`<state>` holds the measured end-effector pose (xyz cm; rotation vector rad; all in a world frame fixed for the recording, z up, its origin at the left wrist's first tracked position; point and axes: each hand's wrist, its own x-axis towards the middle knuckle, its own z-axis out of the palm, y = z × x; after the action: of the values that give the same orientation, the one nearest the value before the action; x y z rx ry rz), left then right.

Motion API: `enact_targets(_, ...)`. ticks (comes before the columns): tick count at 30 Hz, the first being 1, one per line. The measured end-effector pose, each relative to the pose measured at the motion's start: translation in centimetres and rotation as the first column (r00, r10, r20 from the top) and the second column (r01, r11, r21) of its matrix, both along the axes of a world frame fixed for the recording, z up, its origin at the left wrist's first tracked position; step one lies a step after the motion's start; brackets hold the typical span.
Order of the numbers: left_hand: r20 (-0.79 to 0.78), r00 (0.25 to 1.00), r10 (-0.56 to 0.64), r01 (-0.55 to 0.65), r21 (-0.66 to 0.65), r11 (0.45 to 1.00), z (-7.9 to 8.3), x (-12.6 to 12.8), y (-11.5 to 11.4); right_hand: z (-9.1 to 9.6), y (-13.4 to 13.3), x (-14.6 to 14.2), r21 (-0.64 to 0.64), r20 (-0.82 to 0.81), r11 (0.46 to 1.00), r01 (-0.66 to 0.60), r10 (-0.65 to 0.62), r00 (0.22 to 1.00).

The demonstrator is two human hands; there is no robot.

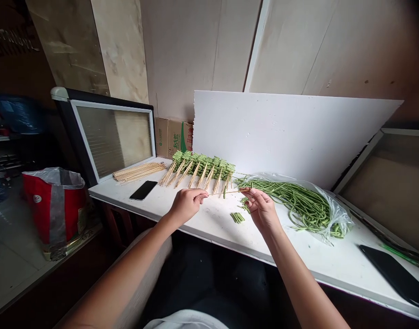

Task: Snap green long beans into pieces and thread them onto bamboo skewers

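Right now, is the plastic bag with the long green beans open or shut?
Open: the long green beans stick out, uncovered, from the clear plastic bag toward the right hand.

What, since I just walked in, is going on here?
A person's left hand and right hand hold a thin stick over a table. Short bean pieces lie near the right hand. Skewered beans are stacked behind; spare sticks lie to the left, long beans in a plastic bag to the right.

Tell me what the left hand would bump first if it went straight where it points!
Probably the bare stick ends of the bean skewers, though how high the left hand hovers is unclear.
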<state>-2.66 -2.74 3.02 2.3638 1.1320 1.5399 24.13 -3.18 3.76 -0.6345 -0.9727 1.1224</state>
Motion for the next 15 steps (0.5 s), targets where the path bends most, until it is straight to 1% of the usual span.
enact_targets(4, -0.002, 1.000, 0.003, -0.003, 0.031, 1.000, -0.13, 0.05, 0.02, -0.16, -0.02, -0.20, -0.004, -0.007, 1.000, 0.009, -0.009, 1.000)
enact_targets(7, 0.000, 1.000, 0.008, -0.008, 0.039, 0.999, -0.30, 0.11, 0.07, -0.32, -0.09, -0.37, 0.012, 0.000, 0.999, 0.042, -0.042, 0.999)
enact_targets(11, 0.012, 1.000, 0.009, -0.010, 0.027, 1.000, -0.49, 0.23, 0.10, -0.42, -0.30, -0.77, 0.019, -0.012, 0.995, 0.095, -0.095, 0.995)
enact_targets(15, 0.038, 0.999, 0.002, -0.002, 0.008, 1.000, -0.33, 0.27, -0.04, -0.07, -0.59, -1.03, 0.006, -0.019, 0.992, 0.124, -0.124, 0.992)
